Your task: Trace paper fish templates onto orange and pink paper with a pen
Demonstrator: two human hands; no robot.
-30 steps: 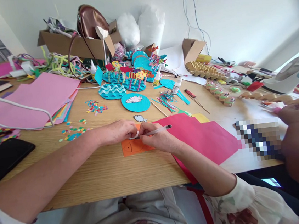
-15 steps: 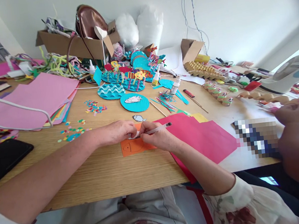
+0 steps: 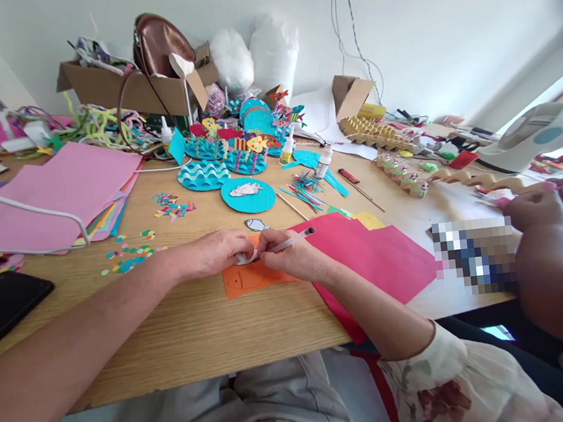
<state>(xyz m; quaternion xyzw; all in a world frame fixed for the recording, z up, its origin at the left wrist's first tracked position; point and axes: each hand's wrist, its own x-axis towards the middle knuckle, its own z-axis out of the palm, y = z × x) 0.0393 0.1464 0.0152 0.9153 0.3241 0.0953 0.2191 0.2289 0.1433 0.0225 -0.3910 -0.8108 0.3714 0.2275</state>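
We were at the drawing step, as far as we could judge. Our right hand (image 3: 286, 254) had its fingers closed around a pen (image 3: 294, 239), with the back end leaning up to the right. We could not see the tip well, because the fingers hid it. Our left hand (image 3: 218, 252) had its fingers curled close together on a small white piece (image 3: 243, 258). We could not tell if they pinched it or just pushed it down.

The orange paper (image 3: 235, 287) was flat on the counter (image 3: 175, 343), under and just in front of both hands. On the near part of it we saw a fish drawn in dark lines, with an eye. The red paper (image 3: 377, 261) lay just to the right, under our right arm. A little paper fish (image 3: 256, 224) lay just past the orange paper. Farther back, a blue round (image 3: 233, 206) had white fish shapes on it.

We thought the next bit of line called for a light, slow pen and a still left hand. If the white piece slid, the line could go wobbly. The orange paper had to stay flat too, and the pen needed to stay off the fish already drawn.
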